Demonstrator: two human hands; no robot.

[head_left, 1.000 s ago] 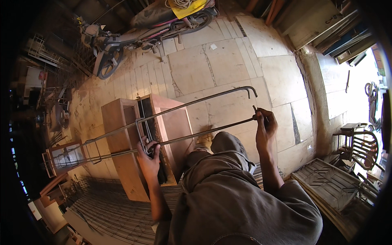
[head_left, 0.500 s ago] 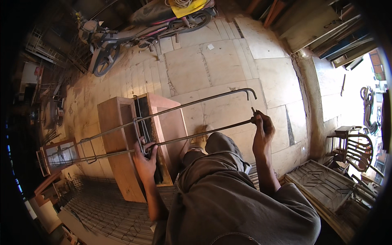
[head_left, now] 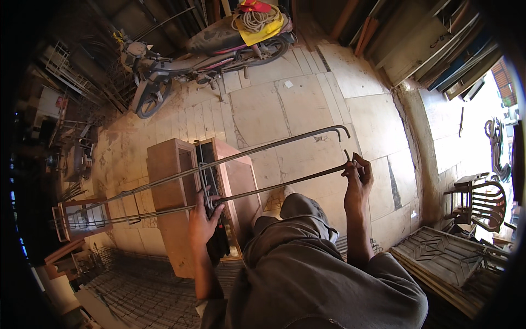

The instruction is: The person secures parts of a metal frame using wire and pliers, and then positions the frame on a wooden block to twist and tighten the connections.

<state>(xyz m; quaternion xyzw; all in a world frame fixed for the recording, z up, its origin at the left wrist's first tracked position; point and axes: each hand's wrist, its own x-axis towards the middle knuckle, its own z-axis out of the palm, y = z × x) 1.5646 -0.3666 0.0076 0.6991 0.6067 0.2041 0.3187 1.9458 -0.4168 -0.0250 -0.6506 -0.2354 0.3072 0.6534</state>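
Observation:
A long frame of thin steel bars, a rebar cage [head_left: 274, 145], stretches across in front of me from the far left to the right, its bar ends bent into hooks. My left hand [head_left: 204, 220] is closed around the near bar beside a rectangular wire stirrup [head_left: 202, 174] that loops the bars. At the right end, my right hand [head_left: 359, 178] pinches the near bar just by its upturned hook. The far bars' hooked end sits a little beyond that hand, touching nothing. My fingers partly hide both grip points.
Beneath the cage stands an open wooden box [head_left: 174, 219]. A motorcycle [head_left: 213, 49] carrying coiled rope [head_left: 255, 21] is parked at the back. On the right are a wooden chair [head_left: 482, 200] and stacked carved panels [head_left: 446, 257]. Steel mesh [head_left: 137, 290] lies lower left.
The whole view has shifted, so the surroundings appear lower and further right. The cage has tilted slightly; the far bars' hooks now nearly overlap. Both hands keep their grips.

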